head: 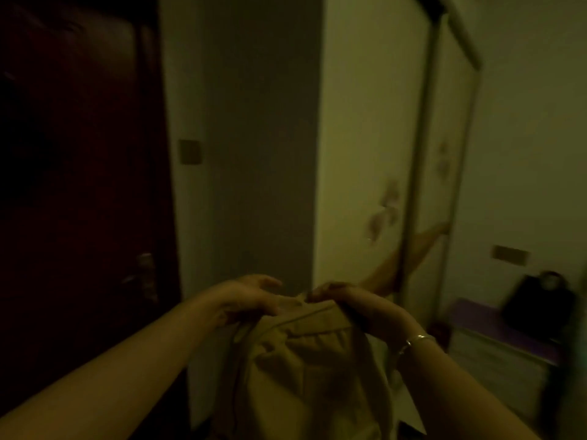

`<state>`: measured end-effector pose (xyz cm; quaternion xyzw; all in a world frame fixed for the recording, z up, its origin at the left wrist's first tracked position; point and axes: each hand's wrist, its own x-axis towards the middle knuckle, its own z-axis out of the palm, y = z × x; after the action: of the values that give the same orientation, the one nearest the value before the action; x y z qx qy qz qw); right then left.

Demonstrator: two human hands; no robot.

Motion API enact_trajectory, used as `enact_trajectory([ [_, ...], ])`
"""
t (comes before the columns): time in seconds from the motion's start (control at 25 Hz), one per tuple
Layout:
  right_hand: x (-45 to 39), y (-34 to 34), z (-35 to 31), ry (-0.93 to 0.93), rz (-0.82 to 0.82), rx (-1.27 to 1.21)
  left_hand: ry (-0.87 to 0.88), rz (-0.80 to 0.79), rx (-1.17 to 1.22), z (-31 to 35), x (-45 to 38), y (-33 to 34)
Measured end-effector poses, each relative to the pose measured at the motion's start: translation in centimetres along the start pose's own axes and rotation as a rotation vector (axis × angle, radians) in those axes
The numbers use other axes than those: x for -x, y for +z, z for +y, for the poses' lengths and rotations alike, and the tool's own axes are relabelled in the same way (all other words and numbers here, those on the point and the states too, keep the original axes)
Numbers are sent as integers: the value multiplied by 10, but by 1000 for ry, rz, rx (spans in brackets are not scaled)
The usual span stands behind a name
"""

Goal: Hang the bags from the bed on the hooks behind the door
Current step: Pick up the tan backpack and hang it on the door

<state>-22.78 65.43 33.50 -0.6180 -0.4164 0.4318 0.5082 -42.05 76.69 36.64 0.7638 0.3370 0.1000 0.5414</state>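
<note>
Dim, blurry frame. Tan fabric bag (314, 369) sits lower centre, held up in the air by both hands at its top edge. Left hand (244, 300) is on the bag's upper left corner, fingers curled around the fabric with the thumb raised above it. Right hand (352, 308) pinches the top edge right of centre, fingertips (317, 293) bent down onto the cloth; a thin bracelet (413, 341) rides on that wrist. The two hands are close, nearly touching at the top seam. Dark red door (79, 185) fills the left side of the frame, its handle (144, 274) at mid-left; hooks can't be made out. Wardrobe with sliding panels (381, 154) stands right of centre. A dark bag (540, 300) rests on a purple surface (495, 331) at lower right, well apart from the hands.
</note>
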Motion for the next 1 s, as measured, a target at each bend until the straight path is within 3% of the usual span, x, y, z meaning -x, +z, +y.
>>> enact_trajectory([
  [0.2,-117,172,-84,-309,-23,65,134,365,-54,-58,35,-171],
  [0.4,-210,307,-162,-482,-45,33,334,753,-8,-64,43,-306],
  [0.52,-267,368,-204,-698,159,113,421,890,-51,-39,40,-382],
  [0.64,-308,404,-257,-907,345,194,474,983,-77,-11,36,-446],
  [0.8,-371,436,-346,-1108,254,73,598,1210,-143,31,16,-532],
  [1.0,-438,460,-476,-1322,277,96,747,1416,-299,109,2,-635],
])
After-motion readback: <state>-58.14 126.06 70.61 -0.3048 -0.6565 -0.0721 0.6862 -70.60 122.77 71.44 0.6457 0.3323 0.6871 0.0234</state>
